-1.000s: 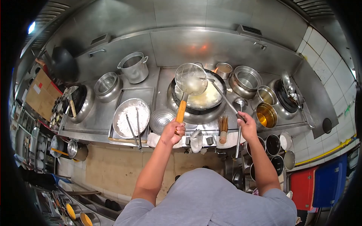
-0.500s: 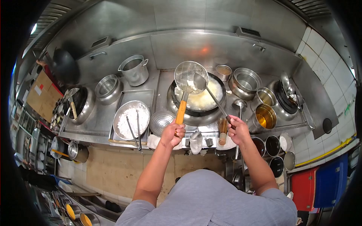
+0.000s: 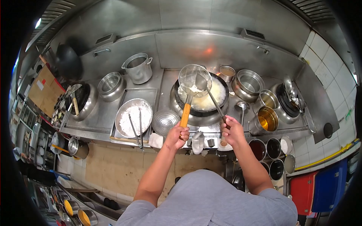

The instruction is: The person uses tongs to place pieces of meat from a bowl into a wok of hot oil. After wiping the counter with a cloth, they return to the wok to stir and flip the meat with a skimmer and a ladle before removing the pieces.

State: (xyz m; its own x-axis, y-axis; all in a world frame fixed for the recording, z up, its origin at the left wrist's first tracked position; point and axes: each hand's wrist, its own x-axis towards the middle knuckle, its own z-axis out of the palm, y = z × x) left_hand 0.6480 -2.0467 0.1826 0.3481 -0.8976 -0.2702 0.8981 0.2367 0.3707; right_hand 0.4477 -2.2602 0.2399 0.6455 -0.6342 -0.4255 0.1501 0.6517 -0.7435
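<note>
My left hand (image 3: 178, 137) is closed round the yellow wooden handle of a round mesh strainer (image 3: 189, 71). The strainer is held over the far left part of a dark wok (image 3: 174, 96), which holds pale, foamy liquid. In my right hand (image 3: 232, 130), fingers wrapped round its handle, is a long wok spatula (image 3: 201, 82). The spatula's grey head overlaps the mesh, next to some small white pieces of food (image 3: 194, 89). A brush (image 3: 223, 142) lies on the stove's front edge, largely hidden behind my right hand.
Left of the wok stand a bowl of white powder (image 3: 132, 118) with tongs (image 3: 138, 133) in it, a perforated skimmer (image 3: 165, 122) and a tall pot (image 3: 137, 73). To the right are a ladle (image 3: 242, 106), metal pots (image 3: 249, 78) and a pot of golden oil (image 3: 267, 118).
The view has shifted a little, so the stove appears further right. My right hand has moved left and now covers most of the brush. The strainer sits slightly lower in the view.
</note>
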